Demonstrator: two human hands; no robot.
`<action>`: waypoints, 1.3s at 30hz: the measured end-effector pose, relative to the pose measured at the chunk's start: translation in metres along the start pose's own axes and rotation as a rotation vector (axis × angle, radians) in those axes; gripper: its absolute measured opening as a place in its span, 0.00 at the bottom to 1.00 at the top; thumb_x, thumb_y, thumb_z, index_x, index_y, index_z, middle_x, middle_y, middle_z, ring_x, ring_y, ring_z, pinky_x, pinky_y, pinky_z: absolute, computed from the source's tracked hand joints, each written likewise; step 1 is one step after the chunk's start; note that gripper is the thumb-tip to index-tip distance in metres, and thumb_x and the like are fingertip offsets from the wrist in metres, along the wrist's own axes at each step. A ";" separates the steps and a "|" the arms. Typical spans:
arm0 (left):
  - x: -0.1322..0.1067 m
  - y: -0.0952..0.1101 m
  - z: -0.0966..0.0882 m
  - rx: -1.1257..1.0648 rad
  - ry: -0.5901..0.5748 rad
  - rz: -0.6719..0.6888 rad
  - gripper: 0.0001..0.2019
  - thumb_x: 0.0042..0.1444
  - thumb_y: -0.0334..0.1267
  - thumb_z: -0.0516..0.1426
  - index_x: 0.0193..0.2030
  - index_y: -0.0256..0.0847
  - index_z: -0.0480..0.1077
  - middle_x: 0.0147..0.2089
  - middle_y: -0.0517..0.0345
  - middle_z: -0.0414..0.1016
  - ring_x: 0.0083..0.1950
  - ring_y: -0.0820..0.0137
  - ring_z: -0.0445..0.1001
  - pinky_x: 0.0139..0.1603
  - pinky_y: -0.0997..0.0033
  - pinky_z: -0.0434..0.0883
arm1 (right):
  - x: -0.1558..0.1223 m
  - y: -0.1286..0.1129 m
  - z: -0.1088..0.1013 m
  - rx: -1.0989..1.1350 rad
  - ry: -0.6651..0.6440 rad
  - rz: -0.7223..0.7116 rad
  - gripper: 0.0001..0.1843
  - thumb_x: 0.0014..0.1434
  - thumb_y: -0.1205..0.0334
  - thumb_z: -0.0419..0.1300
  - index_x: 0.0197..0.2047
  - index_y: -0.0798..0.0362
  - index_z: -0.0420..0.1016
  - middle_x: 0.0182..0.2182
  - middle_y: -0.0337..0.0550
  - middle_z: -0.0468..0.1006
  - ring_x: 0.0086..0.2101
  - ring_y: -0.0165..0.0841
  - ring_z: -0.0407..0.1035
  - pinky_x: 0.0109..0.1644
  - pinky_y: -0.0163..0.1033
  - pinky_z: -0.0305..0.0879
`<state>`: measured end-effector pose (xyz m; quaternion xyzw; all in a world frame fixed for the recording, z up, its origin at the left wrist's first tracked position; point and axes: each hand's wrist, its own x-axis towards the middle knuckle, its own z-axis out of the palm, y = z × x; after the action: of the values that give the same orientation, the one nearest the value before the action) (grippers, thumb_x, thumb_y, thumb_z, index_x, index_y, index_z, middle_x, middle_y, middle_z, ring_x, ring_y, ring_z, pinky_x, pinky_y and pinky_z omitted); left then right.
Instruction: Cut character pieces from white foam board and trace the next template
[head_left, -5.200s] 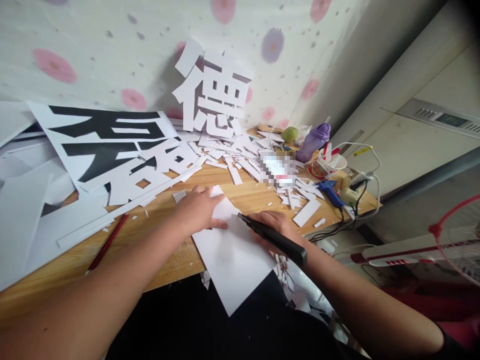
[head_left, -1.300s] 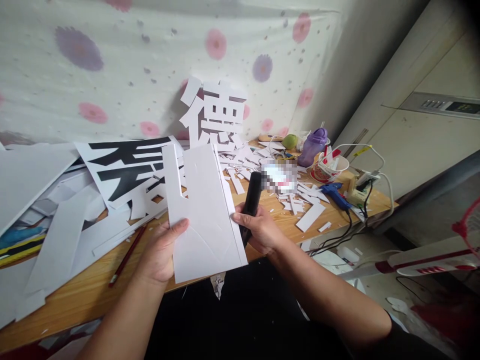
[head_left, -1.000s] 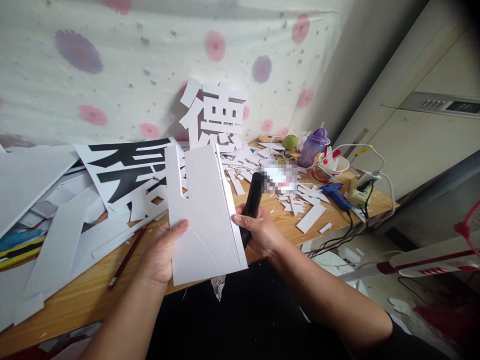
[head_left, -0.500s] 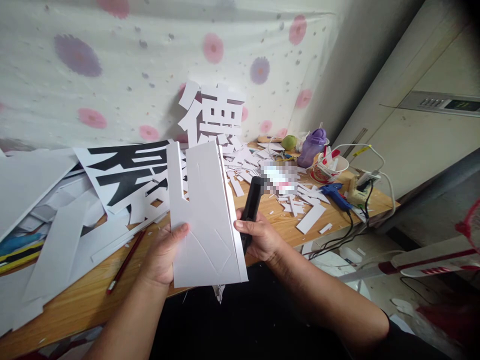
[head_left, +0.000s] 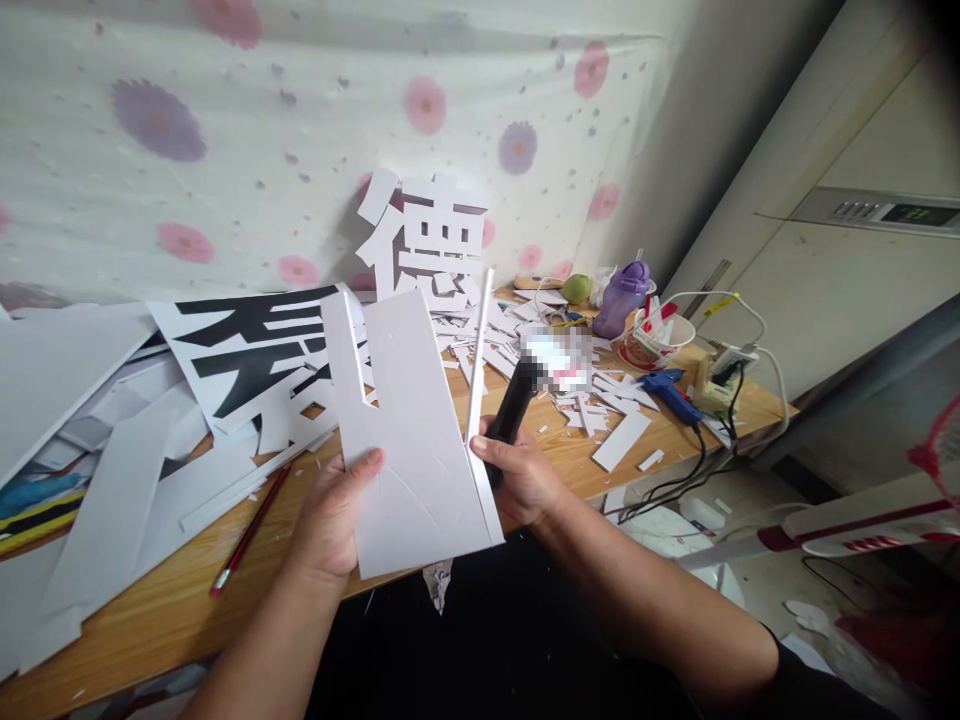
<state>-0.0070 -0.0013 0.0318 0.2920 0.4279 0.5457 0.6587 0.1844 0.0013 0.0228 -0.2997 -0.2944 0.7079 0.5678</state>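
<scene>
My left hand (head_left: pixel 334 515) grips a white foam board (head_left: pixel 420 450) by its left edge, thumb on the front face. The board has a long notch at upper left and faint scored lines on its lower part. My right hand (head_left: pixel 525 475) is closed around a black utility knife (head_left: pixel 516 400); its blade does not show. The right thumb also presses at a narrow white foam strip (head_left: pixel 481 350), which stands away from the board's right edge at the top. Where the strip's lower end meets the board is hard to make out.
White offcuts (head_left: pixel 619 440) litter the wooden table (head_left: pixel 562 470). A cut-out character (head_left: pixel 442 230) leans on the wall behind. At left lie a black-printed sheet (head_left: pixel 247 350) and a pencil (head_left: pixel 251 530); at right, a blue glue gun (head_left: pixel 671 393), a paper tub (head_left: pixel 656 345) and a purple bottle (head_left: pixel 622 300).
The strip has come away from the board's right side and tilts outward at the top. The board has turned slightly, its lower edge moving right. Both hands keep their hold.
</scene>
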 end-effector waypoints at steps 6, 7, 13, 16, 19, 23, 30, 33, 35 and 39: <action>-0.002 0.004 0.004 0.053 0.072 0.043 0.23 0.35 0.41 0.72 0.41 0.38 0.77 0.38 0.49 0.83 0.38 0.51 0.81 0.38 0.57 0.79 | -0.002 -0.009 -0.009 -0.271 -0.002 0.002 0.21 0.42 0.52 0.76 0.33 0.56 0.75 0.24 0.34 0.70 0.25 0.26 0.62 0.30 0.33 0.57; -0.003 0.005 0.003 0.059 0.070 0.046 0.23 0.35 0.41 0.72 0.41 0.38 0.77 0.37 0.49 0.83 0.39 0.50 0.81 0.39 0.55 0.79 | -0.002 -0.010 -0.010 -0.296 -0.014 0.008 0.22 0.42 0.51 0.76 0.33 0.56 0.75 0.24 0.34 0.70 0.26 0.26 0.62 0.31 0.34 0.57; -0.003 0.007 0.000 0.053 0.100 0.061 0.24 0.35 0.41 0.72 0.42 0.37 0.76 0.37 0.49 0.83 0.38 0.50 0.81 0.40 0.53 0.79 | -0.003 -0.010 -0.010 -0.324 -0.029 0.014 0.23 0.40 0.51 0.76 0.31 0.55 0.73 0.24 0.34 0.69 0.26 0.27 0.62 0.31 0.35 0.58; -0.003 0.008 -0.002 0.053 0.115 0.077 0.24 0.36 0.41 0.72 0.41 0.38 0.76 0.37 0.51 0.83 0.39 0.51 0.81 0.41 0.53 0.79 | -0.003 -0.009 -0.010 -0.378 -0.041 0.023 0.22 0.40 0.51 0.76 0.30 0.54 0.72 0.22 0.33 0.68 0.24 0.27 0.60 0.29 0.34 0.55; -0.002 0.010 -0.002 0.039 0.095 0.061 0.23 0.36 0.41 0.72 0.41 0.37 0.76 0.37 0.50 0.83 0.40 0.51 0.81 0.43 0.52 0.79 | -0.004 -0.008 -0.010 -0.374 -0.050 0.023 0.23 0.41 0.50 0.76 0.31 0.54 0.72 0.23 0.34 0.67 0.25 0.27 0.60 0.30 0.35 0.56; -0.002 0.011 -0.001 0.009 0.114 0.025 0.24 0.34 0.40 0.72 0.40 0.37 0.76 0.37 0.49 0.83 0.42 0.49 0.81 0.44 0.52 0.79 | -0.005 -0.006 -0.014 -0.419 -0.124 -0.019 0.21 0.46 0.47 0.73 0.30 0.53 0.70 0.23 0.33 0.65 0.26 0.27 0.58 0.30 0.35 0.54; -0.005 0.013 0.002 0.000 0.098 -0.049 0.27 0.33 0.41 0.72 0.44 0.37 0.76 0.36 0.49 0.83 0.43 0.47 0.81 0.43 0.51 0.79 | -0.010 -0.006 -0.017 -0.423 -0.279 -0.011 0.24 0.46 0.47 0.72 0.24 0.52 0.64 0.20 0.31 0.58 0.23 0.25 0.53 0.27 0.34 0.49; -0.004 0.011 0.000 -0.004 0.057 -0.068 0.28 0.36 0.41 0.71 0.47 0.37 0.75 0.36 0.49 0.82 0.43 0.48 0.81 0.42 0.51 0.79 | -0.012 -0.003 -0.013 -0.345 -0.244 0.010 0.26 0.41 0.44 0.73 0.23 0.51 0.64 0.20 0.32 0.59 0.23 0.26 0.54 0.26 0.34 0.51; -0.003 0.010 -0.001 -0.005 0.039 -0.068 0.28 0.37 0.42 0.71 0.47 0.37 0.75 0.37 0.49 0.82 0.43 0.49 0.80 0.42 0.51 0.79 | -0.012 0.000 -0.011 -0.309 -0.227 0.011 0.26 0.39 0.45 0.74 0.23 0.51 0.65 0.20 0.32 0.60 0.23 0.26 0.55 0.26 0.34 0.52; -0.001 0.010 0.001 -0.058 -0.006 -0.124 0.27 0.37 0.41 0.71 0.46 0.39 0.75 0.38 0.50 0.82 0.44 0.50 0.80 0.43 0.53 0.78 | -0.014 0.006 -0.006 -0.206 -0.226 0.050 0.26 0.36 0.46 0.76 0.24 0.52 0.66 0.21 0.32 0.63 0.22 0.25 0.58 0.25 0.33 0.55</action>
<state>-0.0105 0.0002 0.0407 0.2476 0.4273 0.5152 0.7005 0.1874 -0.0127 0.0153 -0.2818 -0.4200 0.7172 0.4793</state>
